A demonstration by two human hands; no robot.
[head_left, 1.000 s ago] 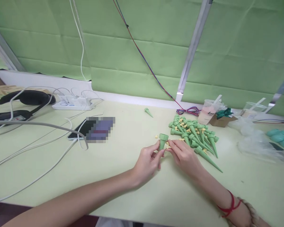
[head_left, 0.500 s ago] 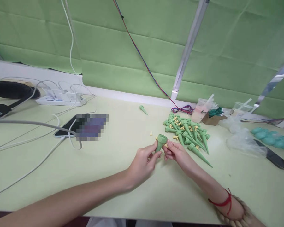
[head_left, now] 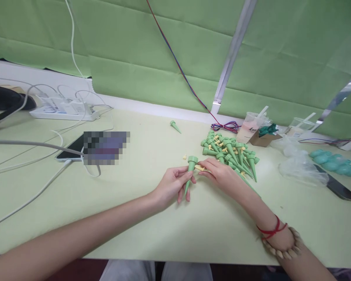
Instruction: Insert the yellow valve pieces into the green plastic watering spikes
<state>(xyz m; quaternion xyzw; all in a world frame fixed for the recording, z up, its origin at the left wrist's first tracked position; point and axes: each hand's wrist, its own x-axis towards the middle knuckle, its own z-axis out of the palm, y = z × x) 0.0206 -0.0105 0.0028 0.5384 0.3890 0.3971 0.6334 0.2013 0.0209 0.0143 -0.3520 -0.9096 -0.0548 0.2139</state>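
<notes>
In the head view, a spike is held point down above the desk by the left hand, fingers closed. At its three o'clock, a yellow piece is pinched by the right hand. At two o'clock, a pile is seen.

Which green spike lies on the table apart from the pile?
The lone spike lying left of the pile, toward the back. The others are heaped together, except the held spike in the left hand.
</notes>
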